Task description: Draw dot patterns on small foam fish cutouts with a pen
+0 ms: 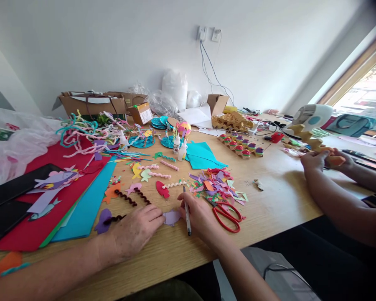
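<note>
A pale lilac paper fish (171, 217) lies on the table between my two hands. My left hand (139, 230) rests flat beside it, with its fingertips at the fish's left end. In my right hand (199, 213) is a pen (187, 215), held between the fingers at the fish's right end. Left of my left hand is a purple paper shape (103, 221) with a dark curled pipe cleaner. A red paper fish (162, 190) with a cream twisted strip lies just beyond. Red-handled scissors (227, 217) rest to the right of my right hand.
Paper scraps (221, 186) are heaped behind the scissors. Coloured sheets (78, 209) cover the left side. Glue bottles (182, 150) stand in the middle, near a painted egg carton (241, 145). At the right, another person's hands (316, 161) hold a cut carton piece.
</note>
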Action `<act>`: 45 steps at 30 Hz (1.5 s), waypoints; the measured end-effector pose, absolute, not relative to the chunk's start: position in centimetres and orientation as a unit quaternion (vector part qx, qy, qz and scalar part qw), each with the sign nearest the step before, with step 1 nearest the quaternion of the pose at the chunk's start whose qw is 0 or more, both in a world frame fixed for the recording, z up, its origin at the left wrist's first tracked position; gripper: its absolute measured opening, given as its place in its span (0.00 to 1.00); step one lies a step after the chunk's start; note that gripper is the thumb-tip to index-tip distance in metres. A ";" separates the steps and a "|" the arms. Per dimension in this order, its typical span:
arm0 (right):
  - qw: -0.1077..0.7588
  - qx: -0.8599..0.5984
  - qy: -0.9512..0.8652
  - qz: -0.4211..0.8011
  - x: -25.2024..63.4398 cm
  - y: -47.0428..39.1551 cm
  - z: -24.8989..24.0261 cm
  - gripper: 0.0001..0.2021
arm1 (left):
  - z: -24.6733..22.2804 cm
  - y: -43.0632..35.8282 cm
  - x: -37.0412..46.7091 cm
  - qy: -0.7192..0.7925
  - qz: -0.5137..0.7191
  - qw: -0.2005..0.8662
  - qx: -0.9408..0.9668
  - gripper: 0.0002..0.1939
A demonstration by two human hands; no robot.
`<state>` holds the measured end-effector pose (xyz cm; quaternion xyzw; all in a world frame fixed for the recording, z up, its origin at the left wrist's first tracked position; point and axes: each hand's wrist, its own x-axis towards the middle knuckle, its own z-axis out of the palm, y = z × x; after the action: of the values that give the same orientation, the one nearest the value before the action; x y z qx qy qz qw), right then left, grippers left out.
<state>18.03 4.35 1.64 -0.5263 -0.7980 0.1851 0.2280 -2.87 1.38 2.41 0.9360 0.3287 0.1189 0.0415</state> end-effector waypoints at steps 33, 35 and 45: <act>0.331 -0.414 -0.836 0.143 19.1 2.1 -0.1 0.11 | 1.1 -0.4 -3.2 0.356 0.053 -0.030 0.932 0.22; 0.307 -0.417 -0.844 0.137 19.4 2.4 -0.2 0.12 | 1.2 -0.4 -3.2 0.335 0.057 -0.033 0.940 0.23; 0.228 -0.439 -0.852 0.173 18.7 3.7 0.8 0.10 | 0.9 0.1 -2.9 0.331 0.010 -0.023 0.943 0.33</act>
<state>18.66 3.74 0.76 -0.4385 -0.8520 0.1725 0.2283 -2.87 0.05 0.92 0.9433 0.3311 0.0105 -0.0231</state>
